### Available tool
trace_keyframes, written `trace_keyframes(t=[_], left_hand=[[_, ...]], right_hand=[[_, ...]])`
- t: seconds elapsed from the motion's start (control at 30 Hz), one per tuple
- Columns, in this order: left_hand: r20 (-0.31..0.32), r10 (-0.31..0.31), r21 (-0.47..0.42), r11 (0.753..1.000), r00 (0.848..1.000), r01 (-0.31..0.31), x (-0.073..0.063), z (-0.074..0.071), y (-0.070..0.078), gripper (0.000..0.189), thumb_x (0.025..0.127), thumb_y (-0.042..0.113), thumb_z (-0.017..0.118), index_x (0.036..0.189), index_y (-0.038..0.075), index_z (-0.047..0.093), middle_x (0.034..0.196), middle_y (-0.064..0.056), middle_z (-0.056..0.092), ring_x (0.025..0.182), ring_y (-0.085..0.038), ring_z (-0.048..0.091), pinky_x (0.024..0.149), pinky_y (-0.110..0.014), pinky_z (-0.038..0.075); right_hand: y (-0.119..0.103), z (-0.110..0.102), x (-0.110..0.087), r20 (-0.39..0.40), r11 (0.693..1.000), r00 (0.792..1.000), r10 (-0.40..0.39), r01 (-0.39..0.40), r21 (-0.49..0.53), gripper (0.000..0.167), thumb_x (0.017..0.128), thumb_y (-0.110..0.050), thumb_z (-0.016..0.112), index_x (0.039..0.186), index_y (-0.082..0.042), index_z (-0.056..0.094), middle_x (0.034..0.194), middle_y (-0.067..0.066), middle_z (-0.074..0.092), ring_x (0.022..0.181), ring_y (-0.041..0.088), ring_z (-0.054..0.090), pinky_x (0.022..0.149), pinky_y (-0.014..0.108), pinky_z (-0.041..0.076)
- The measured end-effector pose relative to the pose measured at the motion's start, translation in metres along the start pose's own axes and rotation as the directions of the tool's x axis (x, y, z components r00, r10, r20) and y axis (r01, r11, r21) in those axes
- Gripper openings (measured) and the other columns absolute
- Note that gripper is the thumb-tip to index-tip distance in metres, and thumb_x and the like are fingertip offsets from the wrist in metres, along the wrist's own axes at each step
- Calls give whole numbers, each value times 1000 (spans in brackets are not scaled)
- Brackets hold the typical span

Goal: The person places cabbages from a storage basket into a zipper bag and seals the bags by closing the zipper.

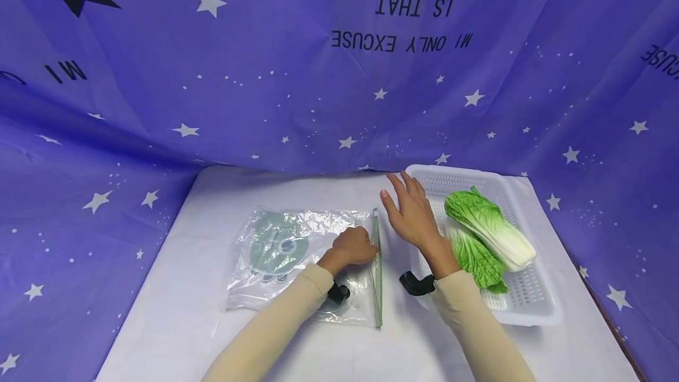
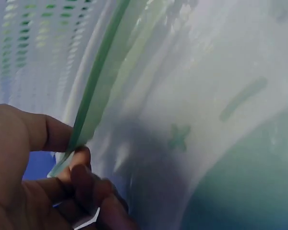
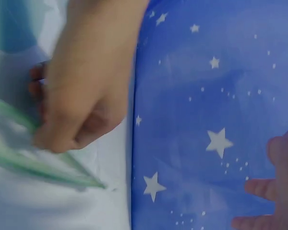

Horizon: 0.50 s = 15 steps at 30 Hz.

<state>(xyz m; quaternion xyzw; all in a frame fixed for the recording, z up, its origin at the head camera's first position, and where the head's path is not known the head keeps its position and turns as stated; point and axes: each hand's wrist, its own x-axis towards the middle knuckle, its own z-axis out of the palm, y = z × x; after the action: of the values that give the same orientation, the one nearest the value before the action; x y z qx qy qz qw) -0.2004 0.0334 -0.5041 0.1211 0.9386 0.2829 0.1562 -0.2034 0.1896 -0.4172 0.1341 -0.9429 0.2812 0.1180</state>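
Note:
A clear zip bag (image 1: 318, 223) with a pale green cartoon print lies flat on the table, its green-edged mouth (image 1: 378, 302) toward the right. My left hand (image 1: 351, 246) reaches over the bag and pinches that edge between thumb and fingers; the pinch shows close up in the left wrist view, on the green strip (image 2: 97, 76). In the right wrist view the two green edges (image 3: 79, 167) stand apart on either side of a gap. My right hand (image 1: 412, 211) is held with fingers spread, overlapping the left rim of the white basket (image 1: 549, 311), and holds nothing.
Inside the perforated basket at the right lie two heads of Chinese cabbage (image 1: 490, 226), one partly over the other. A blue star-printed cloth (image 1: 318, 105) hangs behind and along the sides of the white table (image 1: 175, 311). Each wrist wears a black strap.

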Motion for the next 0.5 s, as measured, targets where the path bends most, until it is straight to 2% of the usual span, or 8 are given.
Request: trace_keyframes(t=[0.07,0.17,0.23,0.33,0.4,0.5], left_hand=[[-15,27,-49,998,1000,-28,-5,-9,-9,32,80,24,61,56,17,41,51,5,38,46,-12,35,42,-28,30],[-55,108,-120,986,993,-114,-13,-20,-23,33,83,20,61,57,17,42,50,7,38,46,-10,34,44,-26,29],[-78,169,-159,971,982,-180,-18,-24,-30,31,84,15,61,58,16,43,51,7,39,46,-9,35,45,-24,29],[-93,216,-193,954,972,-230,-25,-28,-37,31,86,14,62,60,15,44,52,8,40,46,-7,36,46,-24,29],[-91,231,-202,948,969,-245,-30,-31,-38,31,89,14,61,62,14,45,53,8,40,47,-7,35,47,-24,29],[-86,254,-203,942,963,-266,-36,-36,-39,33,93,15,60,64,14,45,55,8,39,49,-8,35,49,-24,30]], right_hand=[[-5,3,-6,-8,999,999,-38,39,35,52,104,-37,43,146,-7,43,150,27,34,138,46,29,107,61,26],[-15,12,-20,-20,992,995,-99,100,80,47,104,-29,47,143,-4,47,143,26,43,132,41,40,106,55,33],[-23,19,-32,-43,987,992,-119,123,106,41,102,-23,53,138,-2,52,135,22,52,121,37,52,97,48,44],[-34,35,-53,-88,980,990,-111,124,157,34,96,-11,61,127,1,60,118,20,62,98,31,65,74,34,56],[-37,46,-65,-111,979,990,-85,104,177,30,91,-7,67,119,4,63,107,19,65,82,27,68,60,25,55],[-37,63,-77,-141,984,989,-47,71,165,24,85,-4,73,106,5,68,93,15,69,66,19,68,52,19,50]])
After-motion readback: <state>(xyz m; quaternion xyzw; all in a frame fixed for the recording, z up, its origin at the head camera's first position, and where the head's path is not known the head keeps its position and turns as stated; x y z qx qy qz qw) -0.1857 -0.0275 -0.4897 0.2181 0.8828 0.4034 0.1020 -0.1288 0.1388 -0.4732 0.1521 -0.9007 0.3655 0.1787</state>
